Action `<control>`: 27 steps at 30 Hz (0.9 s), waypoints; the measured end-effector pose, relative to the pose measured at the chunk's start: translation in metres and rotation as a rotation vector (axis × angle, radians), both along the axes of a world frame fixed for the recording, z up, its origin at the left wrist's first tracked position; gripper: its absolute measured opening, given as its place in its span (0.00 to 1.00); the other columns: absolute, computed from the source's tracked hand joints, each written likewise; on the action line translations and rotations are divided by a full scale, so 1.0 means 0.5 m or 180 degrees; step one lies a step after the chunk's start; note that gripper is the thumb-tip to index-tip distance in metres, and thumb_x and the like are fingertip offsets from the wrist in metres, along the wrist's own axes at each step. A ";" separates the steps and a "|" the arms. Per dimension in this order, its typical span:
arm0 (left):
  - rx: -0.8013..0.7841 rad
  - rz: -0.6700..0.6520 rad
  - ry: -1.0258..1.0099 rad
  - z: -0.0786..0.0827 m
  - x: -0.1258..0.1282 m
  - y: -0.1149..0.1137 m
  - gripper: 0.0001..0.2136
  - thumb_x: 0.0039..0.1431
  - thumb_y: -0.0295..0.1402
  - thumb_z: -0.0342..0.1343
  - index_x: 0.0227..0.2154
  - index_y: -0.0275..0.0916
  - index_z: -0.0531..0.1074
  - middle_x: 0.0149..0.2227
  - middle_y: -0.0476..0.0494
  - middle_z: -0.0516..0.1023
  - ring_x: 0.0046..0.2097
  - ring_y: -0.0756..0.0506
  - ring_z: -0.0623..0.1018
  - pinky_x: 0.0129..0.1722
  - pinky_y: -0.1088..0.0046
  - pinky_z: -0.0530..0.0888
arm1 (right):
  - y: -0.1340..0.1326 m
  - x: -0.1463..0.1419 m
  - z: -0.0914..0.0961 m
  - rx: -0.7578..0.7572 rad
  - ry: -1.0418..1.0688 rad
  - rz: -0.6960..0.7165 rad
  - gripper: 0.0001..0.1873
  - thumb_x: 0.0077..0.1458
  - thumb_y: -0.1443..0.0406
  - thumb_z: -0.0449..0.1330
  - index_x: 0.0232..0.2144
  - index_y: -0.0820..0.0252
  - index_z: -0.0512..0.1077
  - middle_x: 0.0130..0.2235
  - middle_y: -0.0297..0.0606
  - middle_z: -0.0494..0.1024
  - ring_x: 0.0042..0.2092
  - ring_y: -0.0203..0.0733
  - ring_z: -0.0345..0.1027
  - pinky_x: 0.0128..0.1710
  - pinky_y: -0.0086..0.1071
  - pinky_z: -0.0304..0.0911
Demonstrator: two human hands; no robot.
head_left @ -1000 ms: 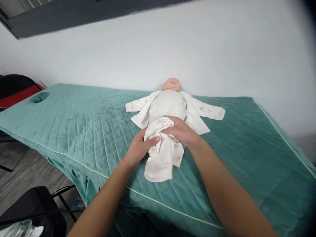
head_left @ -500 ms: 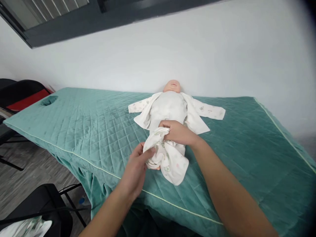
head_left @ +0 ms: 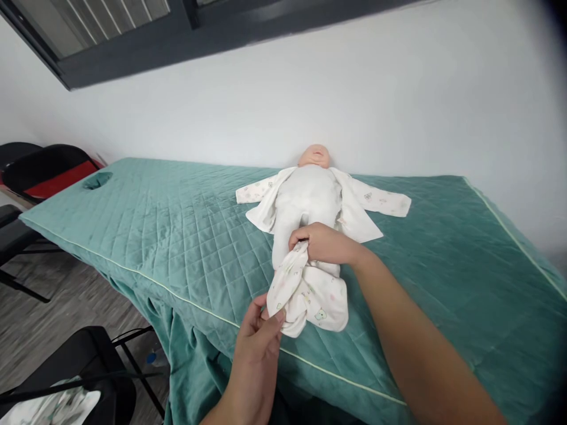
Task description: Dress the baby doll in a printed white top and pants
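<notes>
A baby doll (head_left: 310,192) lies on its back on a green quilted table (head_left: 177,224), head toward the wall, on an open white printed top (head_left: 376,200) spread to both sides. Small white printed trousers (head_left: 310,289) cover its lower legs. My right hand (head_left: 323,243) is closed on the trousers' upper part at the doll's thighs. My left hand (head_left: 261,327) pinches the trousers' lower end near the table's front edge.
Dark folding chairs (head_left: 39,171) with a red seat stand at the far left. Another black chair (head_left: 71,378) with printed cloth (head_left: 48,408) on it stands at the lower left. A white wall runs behind the table, with a dark window frame (head_left: 199,29) above.
The trousers have slid down from the doll's waist to its lower legs. My left hand has moved toward me with the trouser end; my right hand followed downward.
</notes>
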State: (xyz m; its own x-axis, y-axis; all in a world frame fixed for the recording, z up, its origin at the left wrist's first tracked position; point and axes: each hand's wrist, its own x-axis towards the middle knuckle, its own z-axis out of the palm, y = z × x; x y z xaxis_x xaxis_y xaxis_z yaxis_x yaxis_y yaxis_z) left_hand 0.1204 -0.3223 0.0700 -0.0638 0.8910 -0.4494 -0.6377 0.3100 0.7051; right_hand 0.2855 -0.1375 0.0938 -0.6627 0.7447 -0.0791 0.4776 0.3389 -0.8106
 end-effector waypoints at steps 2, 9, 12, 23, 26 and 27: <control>-0.0034 0.0011 0.0013 -0.010 -0.010 -0.002 0.19 0.49 0.37 0.70 0.45 0.41 0.76 0.49 0.40 0.81 0.51 0.39 0.79 0.49 0.64 0.76 | -0.002 -0.002 -0.001 0.0040 -0.0021 0.0045 0.15 0.41 0.72 0.55 0.30 0.57 0.78 0.36 0.32 0.82 0.39 0.43 0.74 0.39 0.31 0.63; -0.0197 0.0196 0.0209 -0.031 -0.007 -0.008 0.22 0.45 0.38 0.73 0.43 0.40 0.73 0.39 0.43 0.82 0.41 0.44 0.81 0.40 0.72 0.74 | -0.009 -0.008 0.006 0.0152 -0.0402 0.0170 0.12 0.44 0.70 0.58 0.31 0.56 0.79 0.36 0.31 0.83 0.39 0.42 0.74 0.37 0.31 0.61; -0.0173 0.0174 0.0506 -0.038 -0.027 0.002 0.23 0.46 0.40 0.72 0.44 0.41 0.72 0.37 0.46 0.81 0.38 0.46 0.80 0.38 0.73 0.74 | -0.015 -0.014 0.011 0.0276 -0.0582 0.0145 0.09 0.47 0.68 0.60 0.31 0.56 0.79 0.37 0.32 0.83 0.39 0.43 0.74 0.37 0.31 0.59; 0.0188 -0.0569 0.2176 -0.056 -0.103 0.098 0.19 0.58 0.46 0.60 0.47 0.39 0.74 0.26 0.53 0.69 0.20 0.52 0.66 0.16 0.76 0.68 | -0.025 -0.033 0.006 0.0839 -0.1097 0.0192 0.13 0.57 0.55 0.62 0.26 0.56 0.74 0.32 0.36 0.80 0.33 0.42 0.70 0.31 0.33 0.51; 0.0304 -0.0874 0.2366 -0.052 -0.106 0.118 0.18 0.59 0.45 0.59 0.46 0.40 0.76 0.25 0.52 0.69 0.20 0.52 0.65 0.16 0.77 0.65 | -0.024 -0.032 0.005 0.0825 -0.1117 0.0161 0.14 0.57 0.53 0.61 0.28 0.56 0.76 0.34 0.37 0.81 0.35 0.44 0.72 0.31 0.33 0.52; 0.0345 -0.0890 0.2379 -0.052 -0.105 0.125 0.17 0.59 0.44 0.59 0.46 0.40 0.76 0.25 0.53 0.69 0.19 0.52 0.64 0.16 0.77 0.64 | -0.023 -0.031 0.005 0.0833 -0.1112 0.0149 0.14 0.58 0.53 0.61 0.29 0.56 0.76 0.34 0.38 0.82 0.36 0.44 0.72 0.31 0.33 0.52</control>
